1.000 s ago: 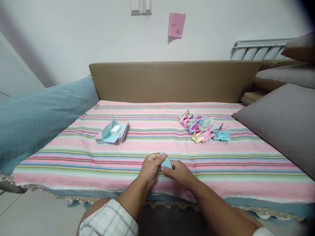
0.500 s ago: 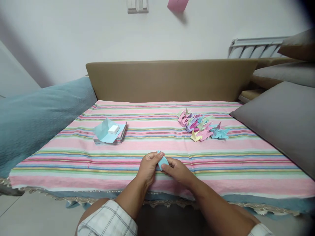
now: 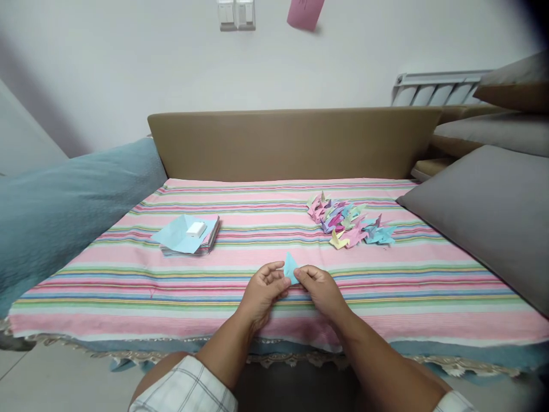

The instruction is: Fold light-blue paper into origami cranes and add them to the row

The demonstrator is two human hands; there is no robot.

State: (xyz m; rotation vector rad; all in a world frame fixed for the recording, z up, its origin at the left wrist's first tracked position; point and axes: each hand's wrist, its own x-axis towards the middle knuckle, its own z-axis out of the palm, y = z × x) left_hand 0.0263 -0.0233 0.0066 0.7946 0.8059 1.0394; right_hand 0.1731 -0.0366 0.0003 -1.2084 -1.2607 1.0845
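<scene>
A small folded piece of light blue paper [image 3: 289, 268] is held up between my two hands, its pointed tip upward. My left hand [image 3: 266, 289] pinches its lower left edge, with thumb in front and fingers behind. My right hand [image 3: 318, 286] grips the lower right corner between thumb and fingers. Beyond the hands to the right lies a group of folded paper cranes [image 3: 343, 223] in pink, purple, blue, green and yellow. To the left sits a stack of paper squares [image 3: 209, 245], with a light blue sheet [image 3: 175, 233] and a small white block [image 3: 196, 229] on top.
A striped cloth [image 3: 257, 212] covers the seat. Behind it rises a brown backrest [image 3: 291, 146]. A blue-covered armrest [image 3: 81, 200] borders the left side, and grey cushions [image 3: 484, 194] pile up on the right. A pink note [image 3: 305, 12] hangs on the wall.
My hands have turned the folded blue paper so its tip stands up and more of it shows. The blue sheet's raised flap on the stack has sunk flatter toward the left.
</scene>
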